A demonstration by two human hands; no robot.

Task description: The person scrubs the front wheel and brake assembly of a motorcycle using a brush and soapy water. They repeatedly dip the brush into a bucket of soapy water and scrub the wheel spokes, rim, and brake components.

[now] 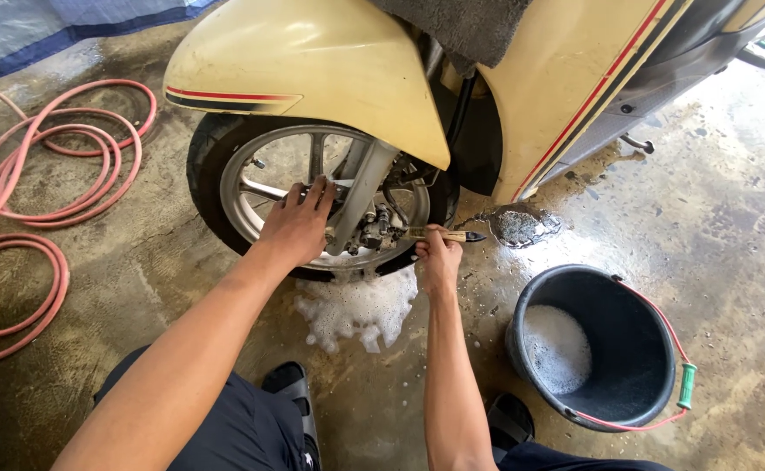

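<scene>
The silver spoked front wheel (313,196) of the cream scooter, standing on the wet concrete floor (731,227), is steadied by the left hand (295,228), fingers curled over a spoke. A wooden-handled brush (439,234) is gripped in the right hand (439,257) at the hub; scrubbing appears underway, calling for short strokes near the black soapy bucket (596,349).

- I see wet, stained concrete floor (731,218) carrying everything here.
- Coiled pink hose (42,183) lies on it at far left.
- Scooter's front wheel (225,187) stands on it, centre.
- White foam patch (361,310) spread on the floor just below the wheel.
- Dark bucket (596,349) with sudsy water sits at right, near the foam.
- Blue tarp (60,26) edge along the top left.
</scene>
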